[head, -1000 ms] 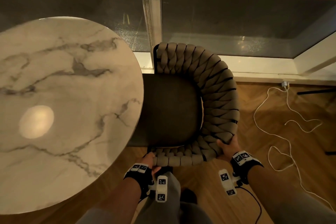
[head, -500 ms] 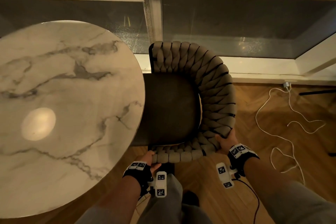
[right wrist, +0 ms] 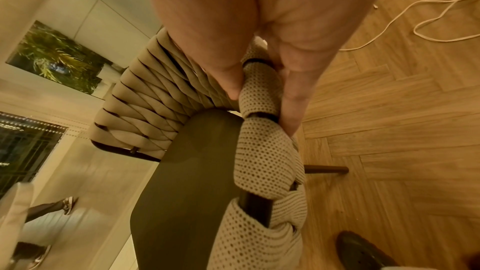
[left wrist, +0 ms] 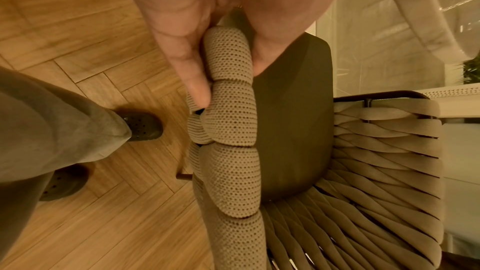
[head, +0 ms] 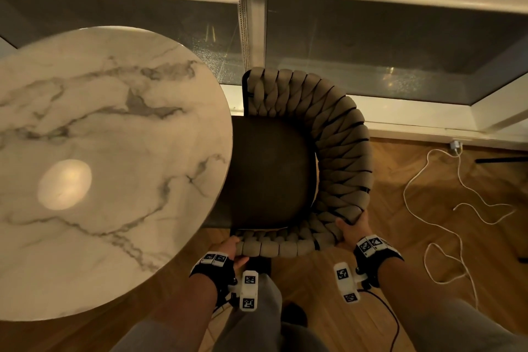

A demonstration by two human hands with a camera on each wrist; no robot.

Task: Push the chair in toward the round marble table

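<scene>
The chair (head: 337,157) has a beige woven curved back and a dark seat (head: 271,174). Its seat's left part sits under the rim of the round marble table (head: 114,151) in the head view. My left hand (head: 233,248) grips the near left end of the woven rim (left wrist: 228,93), thumb on the outside, fingers inside. My right hand (head: 351,227) grips the rim at the near right curve (right wrist: 259,93), fingers wrapped round the woven band.
A window wall and white sill (head: 414,120) stand just beyond the chair. A white cable (head: 445,208) loops over the herringbone wood floor (head: 400,237) at right, plugged in near the wall. My legs and dark shoes (left wrist: 140,126) are right behind the chair.
The chair has slid left toward the table, its seat now further under the marble rim. Both hands kept their grip and moved with it.
</scene>
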